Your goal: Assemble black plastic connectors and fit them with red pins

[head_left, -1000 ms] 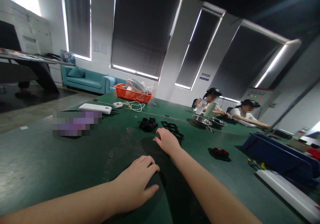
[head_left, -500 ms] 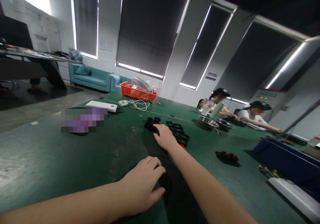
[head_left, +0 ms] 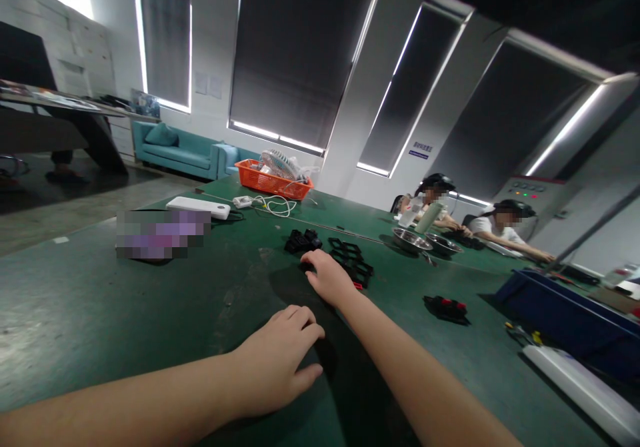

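Note:
My left hand (head_left: 281,360) hovers over or rests on the green table (head_left: 175,327), fingers bent and thumb apart, with nothing visible in it. My right hand (head_left: 330,279) is farther out, its fingers and thumb curled around a small dark piece (head_left: 306,267), seemingly a black plastic part mostly hidden by the fingers. Just beyond it lies a heap of black plastic parts (head_left: 303,240). Beside the hand, flat black frame-like pieces (head_left: 350,254) lie in rows, with a bit of red at their near edge.
Black parts with red pieces (head_left: 447,309) lie right, near a blue bin (head_left: 565,307) and a white long object (head_left: 580,390). An orange basket (head_left: 270,179), cable (head_left: 273,204), white power bank (head_left: 199,207) and metal bowls (head_left: 411,240) stand farther back. Two people sit at the right.
My right hand has drawn back slightly from the black heap, with a dark piece showing at its fingers. My left hand keeps nearly the same pose. The view has shifted slightly.

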`<state>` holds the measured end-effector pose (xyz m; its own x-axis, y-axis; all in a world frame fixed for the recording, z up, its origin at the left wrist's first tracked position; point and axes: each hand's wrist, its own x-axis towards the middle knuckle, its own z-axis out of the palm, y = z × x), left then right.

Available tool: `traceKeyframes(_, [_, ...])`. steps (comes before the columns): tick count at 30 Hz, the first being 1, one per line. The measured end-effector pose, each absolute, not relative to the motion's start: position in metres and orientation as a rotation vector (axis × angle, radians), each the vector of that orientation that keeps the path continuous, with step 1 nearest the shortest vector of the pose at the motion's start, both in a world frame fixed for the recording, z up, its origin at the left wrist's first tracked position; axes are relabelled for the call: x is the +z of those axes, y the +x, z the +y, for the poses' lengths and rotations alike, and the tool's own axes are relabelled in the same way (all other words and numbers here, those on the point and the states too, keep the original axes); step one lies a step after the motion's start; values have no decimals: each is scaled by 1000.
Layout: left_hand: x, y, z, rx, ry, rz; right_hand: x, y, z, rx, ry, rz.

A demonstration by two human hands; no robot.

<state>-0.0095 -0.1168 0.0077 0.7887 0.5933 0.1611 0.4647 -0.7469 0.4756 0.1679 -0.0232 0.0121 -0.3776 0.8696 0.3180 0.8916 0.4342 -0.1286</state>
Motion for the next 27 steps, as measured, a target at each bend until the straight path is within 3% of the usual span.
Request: traceKeyframes(27, [-3, -11, -114, 474, 2543, 805, 24, 189, -133, 192, -1301, -2314])
